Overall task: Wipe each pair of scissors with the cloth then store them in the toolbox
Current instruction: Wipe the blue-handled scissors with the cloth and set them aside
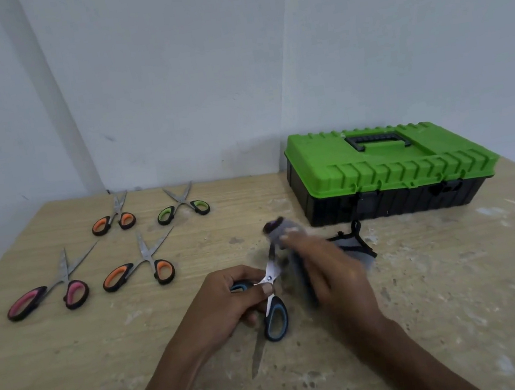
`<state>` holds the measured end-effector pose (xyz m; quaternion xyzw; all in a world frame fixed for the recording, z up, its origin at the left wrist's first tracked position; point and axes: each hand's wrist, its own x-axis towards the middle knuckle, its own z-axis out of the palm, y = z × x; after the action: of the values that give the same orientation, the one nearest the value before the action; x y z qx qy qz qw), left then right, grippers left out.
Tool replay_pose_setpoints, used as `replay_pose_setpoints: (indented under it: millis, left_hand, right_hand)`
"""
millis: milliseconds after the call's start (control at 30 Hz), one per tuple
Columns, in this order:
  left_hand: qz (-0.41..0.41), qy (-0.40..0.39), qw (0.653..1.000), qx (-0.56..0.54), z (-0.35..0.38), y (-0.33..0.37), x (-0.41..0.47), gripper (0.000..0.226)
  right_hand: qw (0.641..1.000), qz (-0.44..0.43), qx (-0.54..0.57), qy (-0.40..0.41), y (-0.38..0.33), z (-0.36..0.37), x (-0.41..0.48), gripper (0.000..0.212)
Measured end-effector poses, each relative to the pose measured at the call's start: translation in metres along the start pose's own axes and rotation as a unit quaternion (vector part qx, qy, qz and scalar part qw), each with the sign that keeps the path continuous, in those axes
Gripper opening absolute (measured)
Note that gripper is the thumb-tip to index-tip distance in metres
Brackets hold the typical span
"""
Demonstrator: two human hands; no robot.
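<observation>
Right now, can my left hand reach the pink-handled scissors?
Probably: bare table lies between the left hand and the pink-handled scissors, but that hand grips the blue-handled scissors, so it isn't free.

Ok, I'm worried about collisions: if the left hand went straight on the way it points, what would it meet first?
Probably the cloth wrapped round the scissors and held by the right hand, just ahead of the left hand. The toolbox lies farther along. Blur makes depth unsure.

The left forearm point(176, 374) and right forearm point(406, 349), coming in from six o'clock, are bare from frame edge to wrist. The left hand point(225, 303) shows sharply, with a short-trimmed thumbnail point(267, 289); the right hand point(331, 270) is smeared by blur.
</observation>
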<state>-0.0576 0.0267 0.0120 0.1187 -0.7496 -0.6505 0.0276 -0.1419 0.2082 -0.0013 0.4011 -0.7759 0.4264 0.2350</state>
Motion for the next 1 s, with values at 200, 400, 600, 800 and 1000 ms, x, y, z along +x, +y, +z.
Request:
replay_pose_setpoints:
  millis: [200, 400, 600, 800, 1000]
  left_hand:
    - [-0.003, 0.002, 1.0, 0.004, -0.001, -0.003, 0.001, 0.006]
    - [-0.003, -0.007, 1.0, -0.016, -0.002, -0.002, 0.001, 0.007]
    - [-0.003, -0.002, 1.0, -0.001, -0.001, -0.002, 0.001, 0.007]
    - [-0.001, -0.001, 1.0, -0.009, -0.003, -0.004, 0.002, 0.007]
    - [0.001, 0.013, 1.0, -0.006, -0.003, -0.005, 0.004, 0.005]
  right_hand:
    - [0.993, -0.019, -0.056, -0.103, 0.014, 0.02, 0.006, 0.038]
    - [0.999, 0.021, 0.005, 0.032, 0.008, -0.002, -0.001, 0.034]
    - [0.996, -0.017, -0.07, -0.06, 0.019, 0.007, 0.002, 0.033]
    - [0.998, 0.008, -0.024, 0.064, 0.011, -0.004, -0.001, 0.031]
    - [0.988, -0.093, -0.096, -0.082, 0.005, 0.013, -0.004, 0.026]
